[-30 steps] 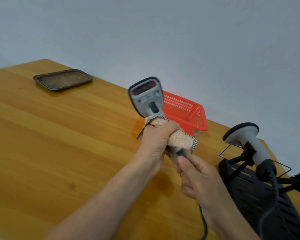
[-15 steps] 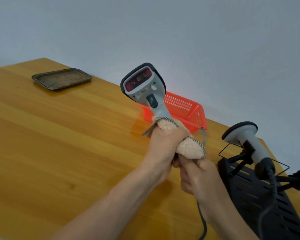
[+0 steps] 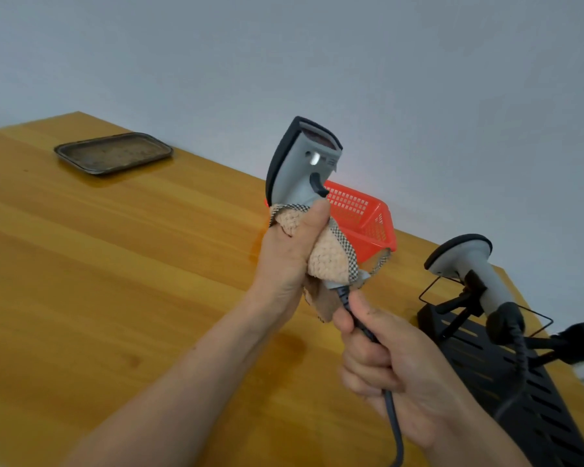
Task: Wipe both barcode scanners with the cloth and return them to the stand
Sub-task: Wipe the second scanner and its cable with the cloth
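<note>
upper left of the frame: a dark metal tray [image 3: 113, 153] sits on the wood table [image 3: 81, 264], well apart from the rest.

middle of the frame: the left hand [image 3: 290, 257] is up off the table w/ fingers and thumb curled tight round the cloth [image 3: 331, 257]. the cloth is pink-tan w/ a checked edge and is wrapped round the handle of the 1st scanner [image 3: 300, 166]. that scanner is held up in the air, head on top, a bit tilted, its red window facing up and right. its black trigger [image 3: 317, 187] pokes out just above the thumb.

behind it, a bit to the right, a red basket [image 3: 361, 217] sits on the table near the grey wall [image 3: 418, 79]. can't tell what's in it.

lower right of middle: the right hand [image 3: 395, 358] is just under the cloth. its fingers curl round the scanner's dark cable [image 3: 394, 426], w/ the thumb up by the plug end. the cable drops out of the frame bottom.

right side: the 2nd scanner [image 3: 469, 261] rests head up in the black stand [image 3: 520, 392] on the table's right end. its curly cable [image 3: 521, 352] runs down over the stand.
</note>
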